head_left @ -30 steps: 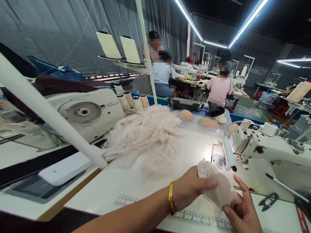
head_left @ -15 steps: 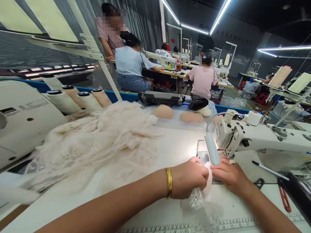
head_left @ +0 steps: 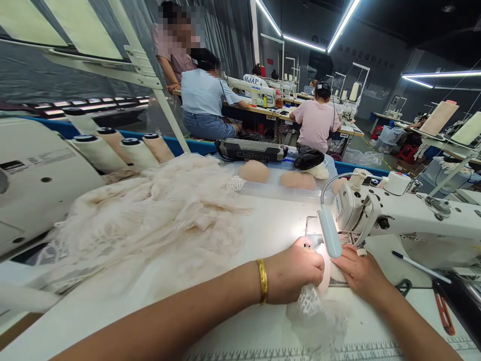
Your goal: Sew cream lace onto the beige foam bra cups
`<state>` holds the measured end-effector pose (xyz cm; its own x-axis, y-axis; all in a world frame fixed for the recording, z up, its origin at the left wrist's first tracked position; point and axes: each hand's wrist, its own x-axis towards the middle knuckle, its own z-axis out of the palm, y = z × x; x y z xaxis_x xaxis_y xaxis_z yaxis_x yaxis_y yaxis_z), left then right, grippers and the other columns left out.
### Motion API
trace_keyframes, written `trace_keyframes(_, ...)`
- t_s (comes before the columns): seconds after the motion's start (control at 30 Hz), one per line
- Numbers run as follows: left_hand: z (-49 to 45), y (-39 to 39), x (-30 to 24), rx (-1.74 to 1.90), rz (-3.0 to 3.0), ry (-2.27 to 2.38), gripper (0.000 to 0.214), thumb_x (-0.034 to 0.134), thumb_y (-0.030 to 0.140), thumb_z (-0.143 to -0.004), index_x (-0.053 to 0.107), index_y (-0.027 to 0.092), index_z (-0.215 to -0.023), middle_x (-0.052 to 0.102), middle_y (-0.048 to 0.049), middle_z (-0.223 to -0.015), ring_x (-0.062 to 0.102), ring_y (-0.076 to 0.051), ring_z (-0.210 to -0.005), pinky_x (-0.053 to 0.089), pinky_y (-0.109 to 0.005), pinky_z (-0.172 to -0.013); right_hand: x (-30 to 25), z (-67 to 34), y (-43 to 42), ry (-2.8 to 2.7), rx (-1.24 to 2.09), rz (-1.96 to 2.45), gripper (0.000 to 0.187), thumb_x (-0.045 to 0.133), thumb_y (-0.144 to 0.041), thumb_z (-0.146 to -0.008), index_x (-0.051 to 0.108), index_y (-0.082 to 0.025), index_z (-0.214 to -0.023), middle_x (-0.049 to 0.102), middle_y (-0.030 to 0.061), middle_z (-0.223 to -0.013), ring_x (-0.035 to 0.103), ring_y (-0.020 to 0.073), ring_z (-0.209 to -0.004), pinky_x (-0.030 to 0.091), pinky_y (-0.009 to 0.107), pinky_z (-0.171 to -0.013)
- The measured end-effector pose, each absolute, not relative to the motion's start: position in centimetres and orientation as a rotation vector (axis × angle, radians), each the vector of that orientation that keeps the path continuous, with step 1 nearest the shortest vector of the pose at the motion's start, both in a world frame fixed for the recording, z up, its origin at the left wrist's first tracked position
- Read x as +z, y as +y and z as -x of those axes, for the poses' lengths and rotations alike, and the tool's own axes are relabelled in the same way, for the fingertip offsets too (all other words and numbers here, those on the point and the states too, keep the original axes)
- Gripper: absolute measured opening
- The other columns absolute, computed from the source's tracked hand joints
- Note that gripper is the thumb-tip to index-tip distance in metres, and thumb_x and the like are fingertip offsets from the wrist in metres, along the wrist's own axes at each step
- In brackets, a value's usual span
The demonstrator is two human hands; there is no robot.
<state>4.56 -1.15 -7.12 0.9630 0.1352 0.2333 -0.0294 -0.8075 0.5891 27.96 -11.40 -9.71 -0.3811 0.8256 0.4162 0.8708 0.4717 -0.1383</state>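
Note:
My left hand [head_left: 296,273], with a gold bangle at its wrist, is closed on white lace fabric [head_left: 310,301]. The loose end of the lace hangs toward the front of the table. Beside those fingers shows a pale pink curved pad [head_left: 325,278], partly hidden by the hand. My right hand [head_left: 363,273] lies with its fingers stretched flat on the cloth, right below the needle area of a white sewing machine [head_left: 406,210]. A pale lamp [head_left: 329,233] hangs in front of the needle and hides part of the stitching spot.
A heap of cream lace [head_left: 150,215] covers the left of the table. Thread cones [head_left: 97,150] and beige pads [head_left: 253,171] stand behind it. On the right lie a pen [head_left: 421,266] and a red-handled tool [head_left: 444,311]. Co-workers [head_left: 315,120] sit beyond.
My right hand has shifted slightly to the right, and its fingers have spread flatter on the cloth. My left hand stays closed on the lace, whose hanging end has moved slightly.

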Motion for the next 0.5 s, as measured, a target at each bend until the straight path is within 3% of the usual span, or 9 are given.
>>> trace_keyframes(0.17,-4.61,-0.82,-7.06,0.375,-2.437,0.094,0.014,0.070,0.014,-0.067,0.072,0.026,-0.074,0.072,-0.0054,-0.090,0.061,-0.025,-0.088,0.033,-0.043,-0.107,-9.84,-27.88,-11.53,-2.227,-0.173,1.420,0.038,0.046,-0.006,-0.093,0.073,-0.029,-0.108,0.075,0.0027,-0.101,0.066,0.0199,-0.090,0.048,0.027,-0.071)
trace_keyframes(0.5,-4.60,-0.91,-6.63,0.322,-2.636,0.016,0.020,0.063,0.002,-0.062,0.064,0.021,-0.070,0.074,-0.0028,-0.097,0.062,-0.021,-0.080,0.028,-0.045,-0.102,-9.39,-27.64,-11.50,-2.325,-0.288,1.364,0.036,0.041,-0.002,-0.091,0.070,-0.022,-0.098,0.072,0.0054,-0.092,0.062,0.0204,-0.089,0.044,0.028,-0.068)
